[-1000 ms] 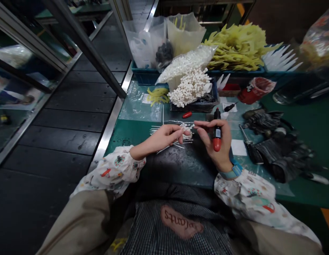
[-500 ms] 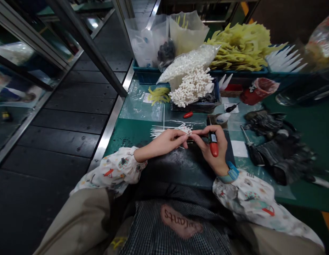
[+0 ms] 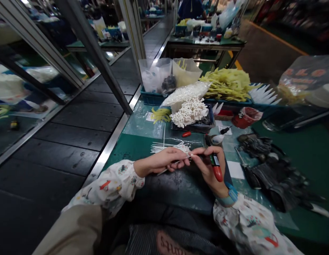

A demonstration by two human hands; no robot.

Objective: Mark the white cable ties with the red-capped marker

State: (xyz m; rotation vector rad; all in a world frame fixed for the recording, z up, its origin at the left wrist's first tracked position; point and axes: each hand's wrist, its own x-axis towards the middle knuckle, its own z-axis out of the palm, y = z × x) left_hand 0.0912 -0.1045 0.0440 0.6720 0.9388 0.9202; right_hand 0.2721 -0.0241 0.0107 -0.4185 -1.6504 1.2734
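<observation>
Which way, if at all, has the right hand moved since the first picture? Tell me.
Yes: judged against the small red piece on the table, the right hand has shifted slightly left, toward the left hand.

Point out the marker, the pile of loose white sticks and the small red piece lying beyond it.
Marker [image 3: 217, 171]: head view, on its red end.
White sticks [image 3: 166, 146]: head view, on the shafts.
Small red piece [image 3: 186, 134]: head view, middle of its body.
</observation>
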